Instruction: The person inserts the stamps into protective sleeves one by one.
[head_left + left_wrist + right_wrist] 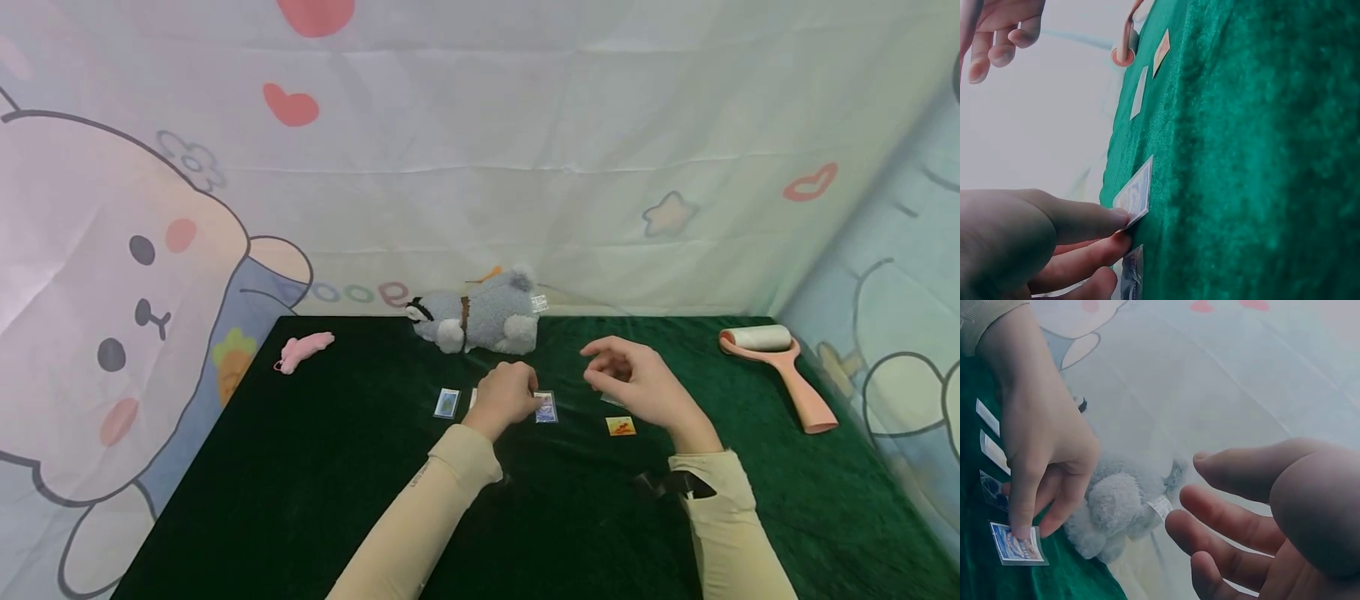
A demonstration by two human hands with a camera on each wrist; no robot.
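My left hand (510,393) is over a row of small sleeved cards, its thumb and fingers at one blue-and-purple card (546,407). In the right wrist view the thumb lies on that card's face, the index finger by its edge. Left of the hand lies another blue card (446,403); a further card (473,398) is mostly hidden behind the hand. My right hand (637,379) hovers with bent, spread fingers, holding nothing. Below it lies an orange-yellow card (621,426), and a pale card (1139,94) lies near that, partly covered in the head view.
A grey plush toy (487,317) lies at the back edge of the green cloth (315,475). A small pink plush (303,350) is at the left. An orange-handled lint roller (787,367) lies at the right. A printed curtain (525,167) hangs behind.
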